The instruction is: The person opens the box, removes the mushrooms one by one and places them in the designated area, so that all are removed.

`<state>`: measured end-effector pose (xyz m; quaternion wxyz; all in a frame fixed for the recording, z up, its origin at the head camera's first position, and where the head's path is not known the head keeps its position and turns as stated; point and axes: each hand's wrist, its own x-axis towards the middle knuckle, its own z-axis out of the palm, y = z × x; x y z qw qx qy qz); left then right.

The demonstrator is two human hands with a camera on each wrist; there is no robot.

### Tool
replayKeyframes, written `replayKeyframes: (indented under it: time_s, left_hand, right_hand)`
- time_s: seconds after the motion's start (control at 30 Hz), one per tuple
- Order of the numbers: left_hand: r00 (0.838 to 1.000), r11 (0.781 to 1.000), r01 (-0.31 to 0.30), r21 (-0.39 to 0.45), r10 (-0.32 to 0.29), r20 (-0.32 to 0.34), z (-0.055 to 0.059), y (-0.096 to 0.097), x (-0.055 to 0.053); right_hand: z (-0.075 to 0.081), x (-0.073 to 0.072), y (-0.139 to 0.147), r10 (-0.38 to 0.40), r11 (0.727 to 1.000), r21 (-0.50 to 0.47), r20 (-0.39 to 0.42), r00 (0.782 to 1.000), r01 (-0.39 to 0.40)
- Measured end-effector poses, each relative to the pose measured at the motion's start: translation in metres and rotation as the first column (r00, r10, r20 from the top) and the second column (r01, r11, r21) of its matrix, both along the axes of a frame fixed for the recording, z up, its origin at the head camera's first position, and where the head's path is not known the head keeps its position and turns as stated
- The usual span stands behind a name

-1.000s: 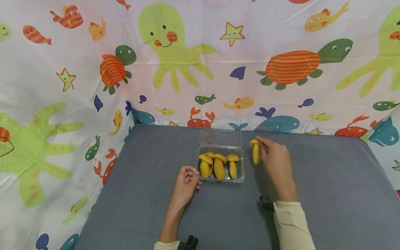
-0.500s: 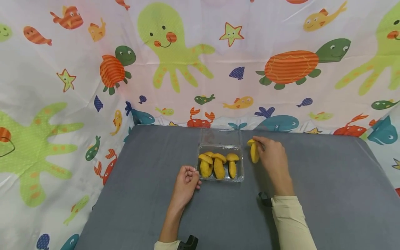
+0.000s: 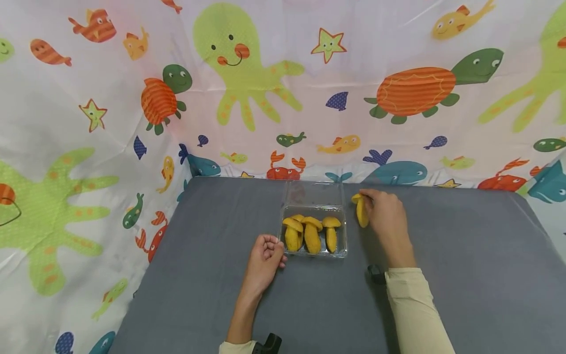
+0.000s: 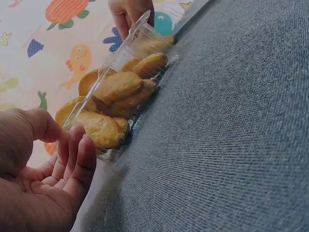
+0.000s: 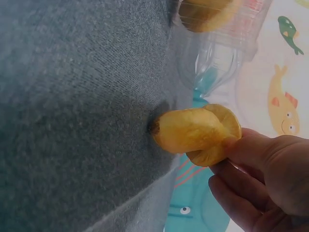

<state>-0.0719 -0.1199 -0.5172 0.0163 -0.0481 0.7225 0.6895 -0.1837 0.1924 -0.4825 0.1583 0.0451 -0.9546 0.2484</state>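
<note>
A clear plastic clamshell box (image 3: 345, 246) stands on the grey cloth, its lid (image 3: 313, 193) folded back behind it. Several yellow mushrooms (image 3: 313, 238) lie inside, caps toward the back; the left wrist view shows them (image 4: 116, 87) through the box wall. My left hand (image 3: 262, 263) pinches the box's near left rim between thumb and fingers. To the right of the box, my right hand (image 3: 388, 221) pinches another yellow mushroom (image 3: 362, 212) by its cap. In the right wrist view this mushroom (image 5: 188, 130) has its stem end close to the cloth; whether it touches is unclear.
Grey cloth (image 3: 199, 275) covers the table around the box. A curtain (image 3: 265, 59) printed with sea animals rises along the table's back edge and left side. Each wrist carries a dark strap, such as the one (image 3: 267, 344) on the left.
My right hand and forearm have shifted slightly forward and toward the box, still with the mushroom. The left hand keeps its hold on the rim. The head view has shifted a little.
</note>
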Motion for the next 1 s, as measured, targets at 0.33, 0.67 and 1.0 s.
replayKeyframes:
  time_s: [0.33, 0.67, 1.0]
  left_hand:
    - [1.000, 1.000, 0.008, 0.002, -0.008, 0.003, 0.001, 0.005, 0.000]
    - [1.000, 1.000, -0.010, 0.004, 0.010, 0.004, 0.002, 0.000, 0.001]
    - [1.000, 1.000, -0.007, 0.017, 0.006, 0.008, 0.002, 0.001, 0.001]
  right_hand:
    - [-0.001, 0.001, 0.002, -0.008, 1.000, 0.008, 0.095, 0.995, 0.007]
    - [-0.011, -0.004, -0.002, -0.001, 1.000, 0.006, 0.063, 0.998, 0.001]
    - [-0.012, -0.001, -0.004, -0.026, 1.000, -0.002, 0.073, 0.997, 0.027]
